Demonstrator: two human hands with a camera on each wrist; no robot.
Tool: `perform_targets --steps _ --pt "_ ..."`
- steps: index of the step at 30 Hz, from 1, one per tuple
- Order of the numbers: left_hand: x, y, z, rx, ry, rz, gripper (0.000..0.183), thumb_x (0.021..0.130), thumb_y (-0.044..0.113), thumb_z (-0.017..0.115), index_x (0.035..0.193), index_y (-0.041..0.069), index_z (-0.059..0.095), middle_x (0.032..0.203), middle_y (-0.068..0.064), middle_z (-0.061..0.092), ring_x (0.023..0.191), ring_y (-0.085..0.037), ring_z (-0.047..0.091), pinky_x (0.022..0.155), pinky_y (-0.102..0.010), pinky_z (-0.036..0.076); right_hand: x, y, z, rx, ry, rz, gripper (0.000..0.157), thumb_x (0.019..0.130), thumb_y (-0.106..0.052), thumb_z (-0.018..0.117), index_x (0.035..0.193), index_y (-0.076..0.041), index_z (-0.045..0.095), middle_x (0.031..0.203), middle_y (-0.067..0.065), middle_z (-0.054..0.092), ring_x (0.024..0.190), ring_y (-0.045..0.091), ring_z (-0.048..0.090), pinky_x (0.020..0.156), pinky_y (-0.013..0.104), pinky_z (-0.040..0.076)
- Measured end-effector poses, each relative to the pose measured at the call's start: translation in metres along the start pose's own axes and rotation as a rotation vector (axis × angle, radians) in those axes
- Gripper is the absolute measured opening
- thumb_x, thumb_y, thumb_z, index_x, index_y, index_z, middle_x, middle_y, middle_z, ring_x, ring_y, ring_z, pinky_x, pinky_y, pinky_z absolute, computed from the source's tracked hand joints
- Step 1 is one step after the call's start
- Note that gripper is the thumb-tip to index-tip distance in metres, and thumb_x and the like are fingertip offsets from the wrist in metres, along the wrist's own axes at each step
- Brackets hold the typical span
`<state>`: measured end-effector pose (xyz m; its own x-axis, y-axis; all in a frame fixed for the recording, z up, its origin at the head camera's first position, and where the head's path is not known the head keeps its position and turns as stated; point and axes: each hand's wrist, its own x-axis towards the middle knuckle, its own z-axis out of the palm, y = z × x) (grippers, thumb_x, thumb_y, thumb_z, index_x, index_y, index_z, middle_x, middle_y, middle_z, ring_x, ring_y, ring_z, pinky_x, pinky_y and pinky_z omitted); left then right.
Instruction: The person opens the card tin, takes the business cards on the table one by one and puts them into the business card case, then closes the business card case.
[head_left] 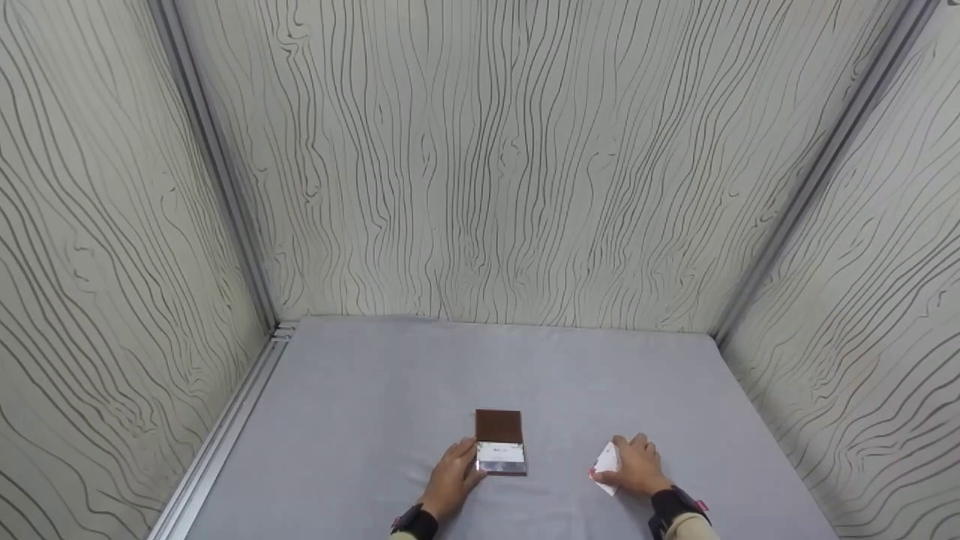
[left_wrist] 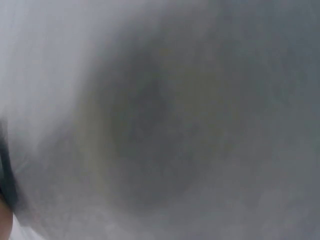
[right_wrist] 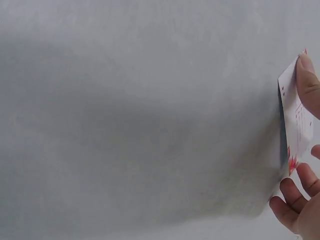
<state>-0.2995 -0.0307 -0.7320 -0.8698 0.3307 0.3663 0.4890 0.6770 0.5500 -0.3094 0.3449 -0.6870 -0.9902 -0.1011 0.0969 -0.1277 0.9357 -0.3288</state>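
Note:
A brown business card case (head_left: 499, 426) lies with its lid folded back on the grey cloth in the head view. White cards (head_left: 501, 452) with dark print show in its lower half, above a shiny strip. My left hand (head_left: 452, 476) grips the case by its left edge, thumb at the lower corner. Off to the right, my right hand (head_left: 640, 466) pinches a white card (right_wrist: 295, 115) with red print, tilted on edge over the cloth. In the right wrist view the thumb (right_wrist: 307, 82) presses one end and fingertips meet the other. The left wrist view shows mostly blurred grey.
Grey cloth (head_left: 360, 405) covers the table. Pale panels with dark wavy lines (head_left: 480, 165) rise at the back and both sides, joined by metal posts. A metal rail (head_left: 225, 435) runs along the table's left edge.

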Motion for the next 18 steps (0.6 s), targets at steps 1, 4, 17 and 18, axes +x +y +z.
perform_targets --steps 1,4,17,18 --pt "0.000 0.000 0.000 0.003 0.003 0.003 0.051 0.092 0.024 0.069 0.128 -0.010 0.059 0.136 -0.021 0.056 0.127 -0.036 0.052 0.110 -0.049 0.038 0.000 0.000 0.000 -0.006 0.006 -0.002 0.081 0.062 -0.045 0.089 0.117 0.006 0.060 0.094 0.023 0.046 0.086 0.040 0.046 0.075 0.058 0.042" --pt "0.001 -0.001 0.001 0.009 0.010 0.015 0.051 0.092 0.024 0.069 0.128 -0.010 0.059 0.135 -0.021 0.057 0.127 -0.036 0.052 0.109 -0.049 0.038 0.001 0.002 0.000 -0.001 0.035 -0.008 0.074 0.066 -0.043 0.088 0.114 0.007 0.062 0.098 0.022 0.047 0.090 0.040 0.046 0.075 0.057 0.044" --pt "0.000 -0.002 0.001 0.006 0.017 0.037 0.050 0.090 0.022 0.071 0.127 -0.011 0.059 0.134 -0.022 0.058 0.126 -0.037 0.053 0.109 -0.050 0.039 0.005 -0.011 -0.005 0.176 0.183 -0.177 0.021 0.089 0.004 0.066 0.109 0.002 0.063 0.107 0.019 0.066 0.105 0.041 0.062 0.092 0.056 0.050" --pt "0.001 -0.002 0.001 0.005 0.013 0.031 0.051 0.091 0.022 0.071 0.128 -0.011 0.059 0.134 -0.022 0.057 0.126 -0.036 0.053 0.109 -0.050 0.039 0.005 -0.012 -0.006 0.181 0.188 -0.188 0.022 0.088 0.005 0.066 0.110 0.001 0.064 0.107 0.019 0.066 0.105 0.041 0.062 0.092 0.056 0.049"
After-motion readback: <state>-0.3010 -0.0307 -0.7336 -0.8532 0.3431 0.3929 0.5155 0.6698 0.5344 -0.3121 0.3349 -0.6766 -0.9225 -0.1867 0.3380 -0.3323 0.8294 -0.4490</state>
